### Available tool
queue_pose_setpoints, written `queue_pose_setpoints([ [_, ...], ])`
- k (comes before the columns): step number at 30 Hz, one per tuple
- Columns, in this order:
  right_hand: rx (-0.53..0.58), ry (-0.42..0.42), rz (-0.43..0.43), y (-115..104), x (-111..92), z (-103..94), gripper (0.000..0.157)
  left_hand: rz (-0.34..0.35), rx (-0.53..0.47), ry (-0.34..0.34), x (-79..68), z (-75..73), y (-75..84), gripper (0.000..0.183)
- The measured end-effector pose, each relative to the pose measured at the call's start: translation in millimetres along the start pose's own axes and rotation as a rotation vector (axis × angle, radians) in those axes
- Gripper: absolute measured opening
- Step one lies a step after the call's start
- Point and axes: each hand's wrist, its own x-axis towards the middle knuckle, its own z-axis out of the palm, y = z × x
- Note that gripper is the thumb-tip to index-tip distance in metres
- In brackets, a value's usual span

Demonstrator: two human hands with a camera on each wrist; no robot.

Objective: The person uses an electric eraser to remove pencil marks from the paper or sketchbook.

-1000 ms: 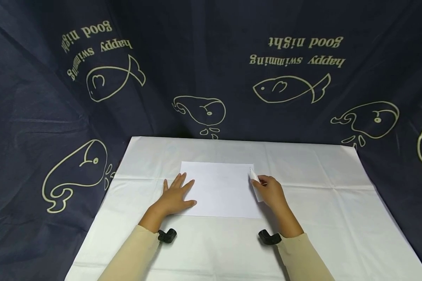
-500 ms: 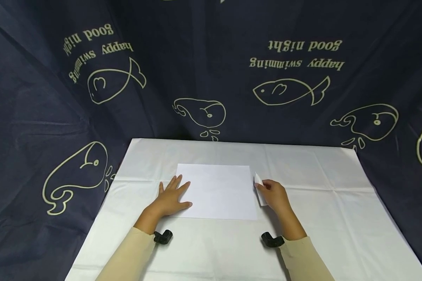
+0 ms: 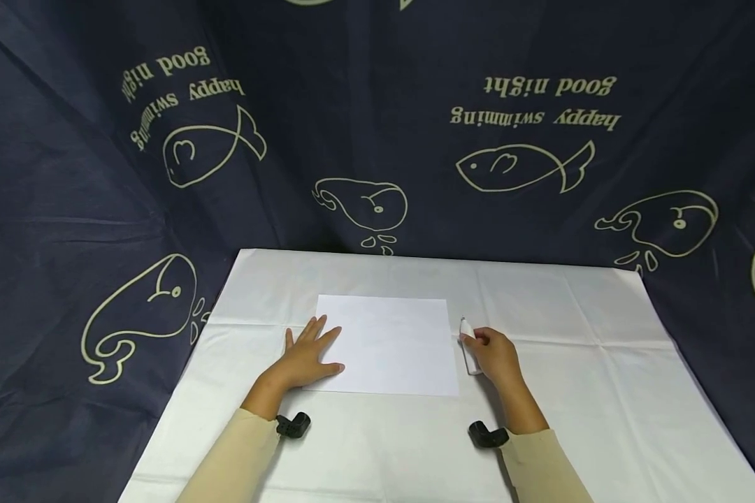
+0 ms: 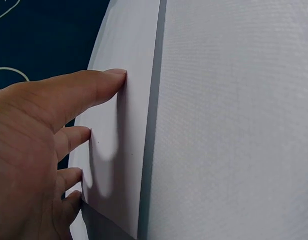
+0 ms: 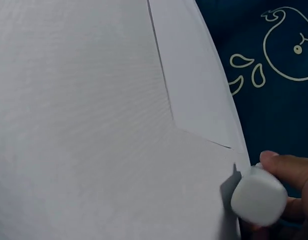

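Note:
My left hand (image 3: 305, 358) lies with fingers spread over the left edge of a white sheet of paper (image 3: 390, 342). In the left wrist view its thumb (image 4: 101, 86) and fingertips touch the sheet. To the right of the sheet, my right hand (image 3: 493, 353) pinches a small white object (image 3: 470, 353), narrow at its far tip. The right wrist view shows its smooth, rounded-square end (image 5: 259, 197), with the thumb at its upper side; its exact kind does not show. It stands apart from the paper's right edge, casting a shadow on the cloth.
A white cloth (image 3: 377, 447) with fold creases covers the table. Behind it hangs a dark blue curtain (image 3: 428, 154) printed with fish, whales and lettering. A black wrist mount (image 3: 294, 425) sits at the left cuff, another black mount (image 3: 487, 434) at the right.
My right hand has moved the white object off the paper's right edge, to the right and slightly nearer. The sheet and left hand shifted a little left, then stayed put.

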Motion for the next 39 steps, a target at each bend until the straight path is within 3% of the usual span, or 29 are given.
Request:
queue_pose_setpoints([
  [8,0.06,-0.006,0.031,13.3,3.5,-1.5,0.051,0.009,-0.024,0.014,1.3,2.0,0.7,0.08],
  [14,0.046,0.021,0.041,22.3,5.6,1.4,0.053,0.009,-0.039,0.019,1.9,3.3,-1.0,0.08],
  [21,0.039,0.035,0.029,23.1,8.1,-1.8,0.048,0.017,-0.058,0.035,2.2,4.2,-1.5,0.08],
  [26,0.042,0.008,0.04,22.4,8.4,-4.0,0.054,0.014,-0.064,0.034,2.7,4.6,-1.3,0.081],
  [31,0.082,-0.033,0.056,22.0,6.1,-5.1,0.061,-0.004,-0.08,0.072,4.8,7.1,-2.0,0.081],
  [35,0.138,-0.061,0.076,21.7,4.0,-9.7,0.059,-0.036,-0.105,0.124,8.1,10.6,0.9,0.071],
  [39,0.165,-0.059,0.054,19.4,2.1,-17.9,0.049,-0.045,-0.122,0.231,11.7,11.9,6.0,0.056],
])
